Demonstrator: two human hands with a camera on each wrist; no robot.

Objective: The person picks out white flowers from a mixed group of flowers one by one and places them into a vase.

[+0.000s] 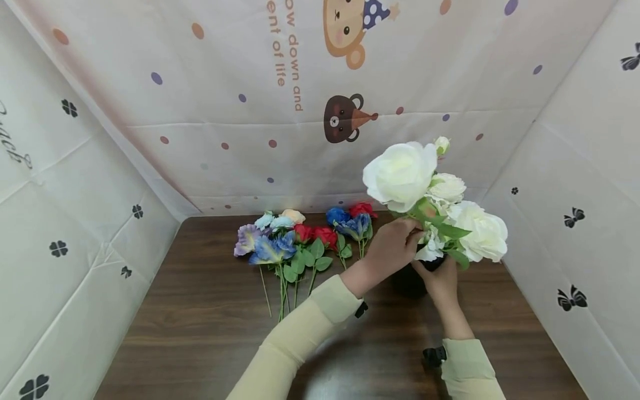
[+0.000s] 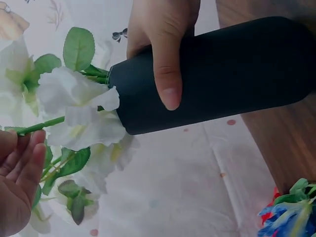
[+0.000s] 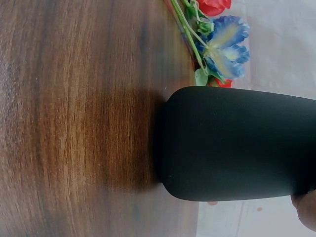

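Note:
A tall matte black vase stands on the table, holding white artificial flowers with green leaves. My right hand grips the vase near its mouth; in the left wrist view its thumb lies across the black side. At the bouquet, my left hand pinches a green flower stem. That stem leads to a white flower just outside the vase mouth. The right wrist view shows the vase's lower body, with only a bit of a finger at the edge.
Left of the vase lie artificial flowers: blue irises, red roses, pale blue blooms and a second small bunch. The brown wooden table is enclosed by printed cloth walls.

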